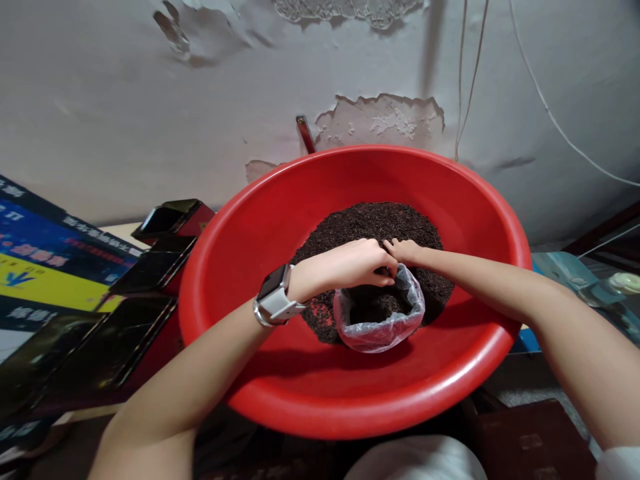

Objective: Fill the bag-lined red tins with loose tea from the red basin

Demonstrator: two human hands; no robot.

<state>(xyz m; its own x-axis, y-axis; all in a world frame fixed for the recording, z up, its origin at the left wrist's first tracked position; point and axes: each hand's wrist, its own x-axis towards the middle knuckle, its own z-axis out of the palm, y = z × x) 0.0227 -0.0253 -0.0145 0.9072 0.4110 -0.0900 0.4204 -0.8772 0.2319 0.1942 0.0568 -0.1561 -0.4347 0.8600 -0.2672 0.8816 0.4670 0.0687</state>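
A big red plastic basin [240, 227] holds a heap of dark, dry bits that look like loose tea leaves [370, 220]. Within it stands a clear plastic bag [383, 333], its mouth spread wide and dark leaves inside. My left hand [364, 261], with a watch [275, 293] at the wrist, reaches over the bag's far left side. Its fingers are curled at the bag's rim and appear to grip it. Just beyond the rim, my right hand [406, 252] lies low over the leaves, fingers stretched out and slightly apart, close to my left hand. Its thumb is hidden.
Dark, shiny boxes [135, 340] stand left of the basin, beside blue and yellow printed packaging [50, 253]. Behind is a peeling wall [250, 87] with hanging cords [473, 80]. A bluish translucent container [565, 273] sits at the right, and a dark red box [540, 440] is below.
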